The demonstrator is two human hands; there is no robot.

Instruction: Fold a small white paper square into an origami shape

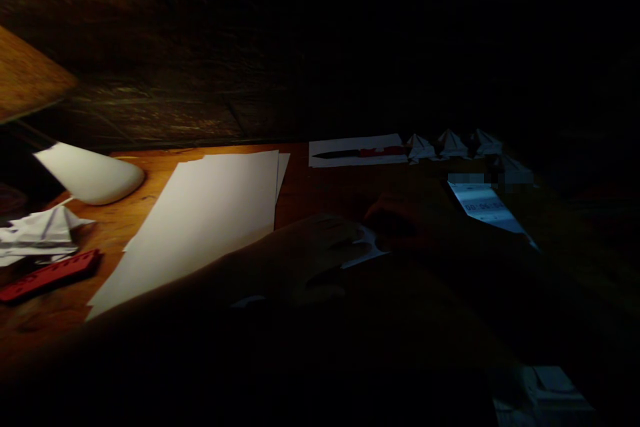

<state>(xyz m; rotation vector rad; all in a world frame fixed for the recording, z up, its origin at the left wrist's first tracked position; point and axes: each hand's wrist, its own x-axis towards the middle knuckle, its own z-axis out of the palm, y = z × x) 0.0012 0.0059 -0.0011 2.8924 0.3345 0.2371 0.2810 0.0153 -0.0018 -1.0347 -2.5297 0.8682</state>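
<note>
The scene is very dark. My left hand (315, 247) lies on the wooden table (150, 173) with its fingers pressed down on a small white piece of paper (367, 250). My right hand (415, 217) rests just right of it, touching the same paper's far edge; its fingers are lost in shadow. A stack of white paper sheets (200, 220) lies to the left of my left forearm.
A white lamp head (95, 173) sits at the left above a folded paper boat (47, 230) and a red flat object (50, 273). Far back lie a knife with a red handle (360, 153) on a sheet, several folded paper boats (450, 145), and a lit phone screen (485, 207).
</note>
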